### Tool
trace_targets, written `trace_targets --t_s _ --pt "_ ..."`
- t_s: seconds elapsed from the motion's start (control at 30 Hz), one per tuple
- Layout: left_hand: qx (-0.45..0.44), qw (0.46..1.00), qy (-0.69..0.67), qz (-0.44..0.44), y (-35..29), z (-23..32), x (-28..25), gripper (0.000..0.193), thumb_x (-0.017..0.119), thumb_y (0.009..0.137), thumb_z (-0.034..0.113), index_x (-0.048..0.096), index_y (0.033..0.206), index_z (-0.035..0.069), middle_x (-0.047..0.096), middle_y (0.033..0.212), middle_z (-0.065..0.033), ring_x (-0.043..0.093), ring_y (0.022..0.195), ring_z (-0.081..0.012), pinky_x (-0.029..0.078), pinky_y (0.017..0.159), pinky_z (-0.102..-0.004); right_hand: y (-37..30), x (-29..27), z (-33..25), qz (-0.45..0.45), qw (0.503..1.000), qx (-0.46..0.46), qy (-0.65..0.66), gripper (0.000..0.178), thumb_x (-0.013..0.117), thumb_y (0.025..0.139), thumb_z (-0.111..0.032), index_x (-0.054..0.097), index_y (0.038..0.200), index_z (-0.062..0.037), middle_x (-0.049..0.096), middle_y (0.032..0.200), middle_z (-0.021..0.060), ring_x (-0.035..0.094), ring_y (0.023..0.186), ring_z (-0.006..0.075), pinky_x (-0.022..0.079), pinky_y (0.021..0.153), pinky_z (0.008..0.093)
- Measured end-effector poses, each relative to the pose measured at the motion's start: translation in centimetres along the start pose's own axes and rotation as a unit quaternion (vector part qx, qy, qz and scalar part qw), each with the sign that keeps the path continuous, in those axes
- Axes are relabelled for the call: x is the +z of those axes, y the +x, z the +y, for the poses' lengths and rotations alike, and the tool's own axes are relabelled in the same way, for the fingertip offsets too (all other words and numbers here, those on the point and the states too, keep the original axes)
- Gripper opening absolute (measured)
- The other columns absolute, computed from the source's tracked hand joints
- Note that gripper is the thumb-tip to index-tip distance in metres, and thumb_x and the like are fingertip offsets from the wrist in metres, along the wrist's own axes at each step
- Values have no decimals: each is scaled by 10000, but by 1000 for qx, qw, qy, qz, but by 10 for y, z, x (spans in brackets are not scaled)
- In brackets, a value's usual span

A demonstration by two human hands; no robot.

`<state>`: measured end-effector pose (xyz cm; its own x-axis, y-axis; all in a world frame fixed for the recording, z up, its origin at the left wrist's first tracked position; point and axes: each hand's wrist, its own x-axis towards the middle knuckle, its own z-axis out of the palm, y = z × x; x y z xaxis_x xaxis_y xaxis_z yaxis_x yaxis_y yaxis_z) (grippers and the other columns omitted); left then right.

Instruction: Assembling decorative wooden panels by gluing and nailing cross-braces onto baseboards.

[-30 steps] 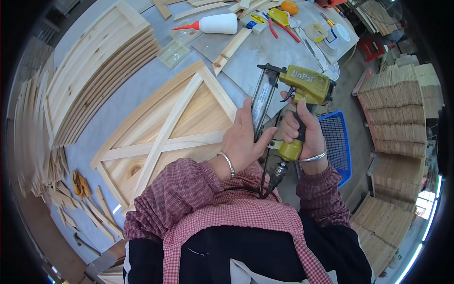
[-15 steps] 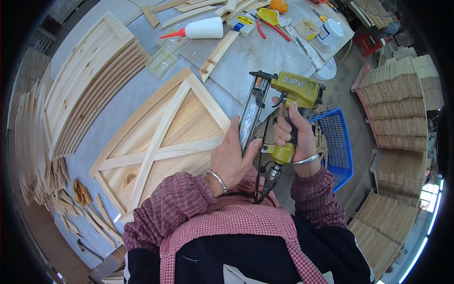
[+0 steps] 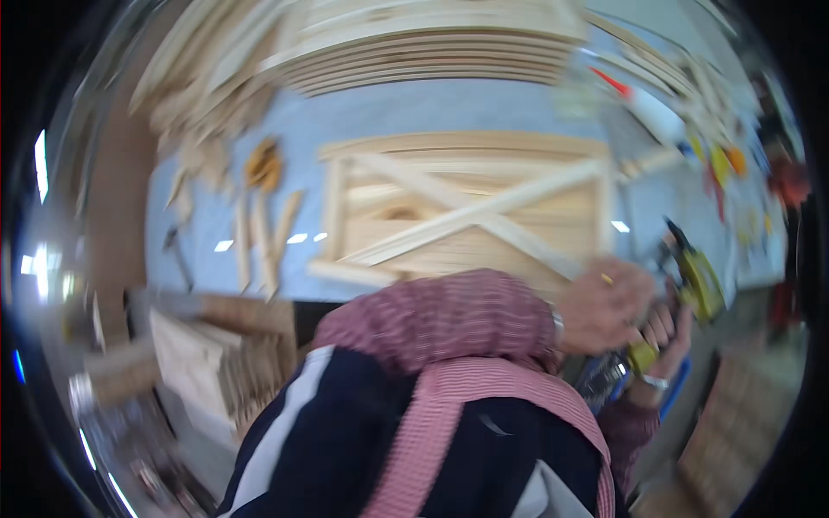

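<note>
Red-and-white checked shirt sleeves cover both arms down to the wrists. Over the chest sits a dark navy apron or vest with a white stripe, its straps in a pink check. A metal bangle circles the left hand's (image 3: 607, 304) wrist, and another ring shows below the right hand (image 3: 665, 335). Motion blur softens everything.
</note>
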<state>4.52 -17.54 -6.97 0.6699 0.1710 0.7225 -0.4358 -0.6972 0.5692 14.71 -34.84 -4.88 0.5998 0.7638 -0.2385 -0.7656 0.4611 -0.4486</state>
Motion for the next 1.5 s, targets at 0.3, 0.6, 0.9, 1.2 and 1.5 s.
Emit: trace_targets --t_s 0.3,0.6,0.9,1.2,1.5 --pt "35 996 -10 79 15 -10 -15 359 651 693 276 582 966 54 543 1118 -155 520 1049 -335 392 887 -523 12 57 24 72 995 -23 -71 427 457 962 -351 463 1209 -3 299 558 -60 300 428 34 279 384 185" --pt "-155 928 320 -108 17 -110 -165 321 611 760 203 554 1031 40 525 1053 -151 498 988 -336 388 838 -457 12 64 -56 246 641 -88 -722 259 582 889 -207 576 1020 16 534 604 21 513 501 122 411 457 261" --pt "-201 880 346 -255 -4 -167 -226 298 631 791 275 553 972 51 522 985 -138 491 910 -330 406 766 -413 81 15 -49 237 294 -153 -913 596 675 785 -277 394 1283 -108 629 757 211 617 712 396 482 585 439" --pt "-261 873 358 -203 12 -89 -272 366 672 807 345 525 935 35 582 731 -150 580 612 -337 448 542 -397 103 -9 -55 303 266 -133 -905 630 677 762 -364 413 1262 -86 633 883 169 627 768 354 488 633 452" --pt "-376 698 589 156 -105 94 -463 288 649 861 277 539 1006 53 555 783 -26 490 667 -80 424 590 -242 118 9 -26 143 258 -268 -917 534 651 794 -301 520 1213 2 585 1109 207 535 1026 359 415 902 416"
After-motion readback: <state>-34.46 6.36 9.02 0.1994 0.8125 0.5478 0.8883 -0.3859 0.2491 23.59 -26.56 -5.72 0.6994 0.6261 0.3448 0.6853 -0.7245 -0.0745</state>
